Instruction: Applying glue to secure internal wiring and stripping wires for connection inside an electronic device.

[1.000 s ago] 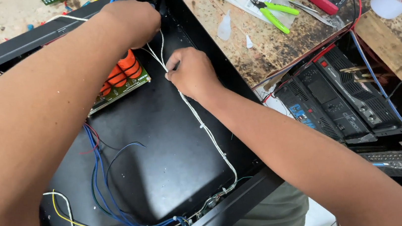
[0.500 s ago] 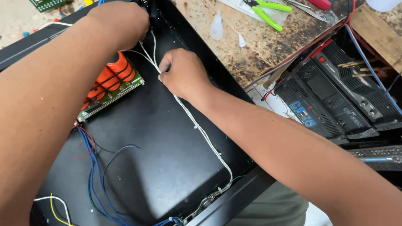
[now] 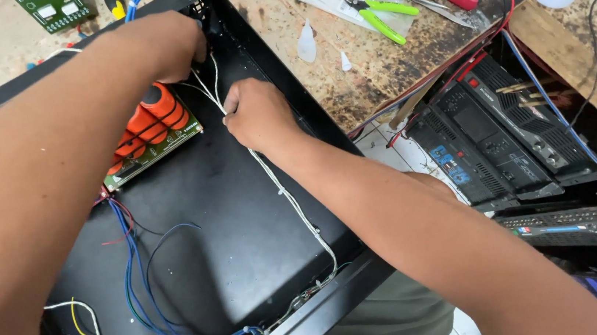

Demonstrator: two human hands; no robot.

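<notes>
Both our hands pinch the white wire bundle (image 3: 270,181): left hand (image 3: 166,45) at its upper end, right hand (image 3: 257,113) just below, the rest trailing down across the black chassis (image 3: 249,261).

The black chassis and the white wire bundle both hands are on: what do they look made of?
Black chassis: looks like sheet metal with a matt black coat, judging by its thin folded edges and punched holes. White wire bundle: thin, probably plastic-insulated leads that bend freely, pinched by the right hand and left hand.
</notes>
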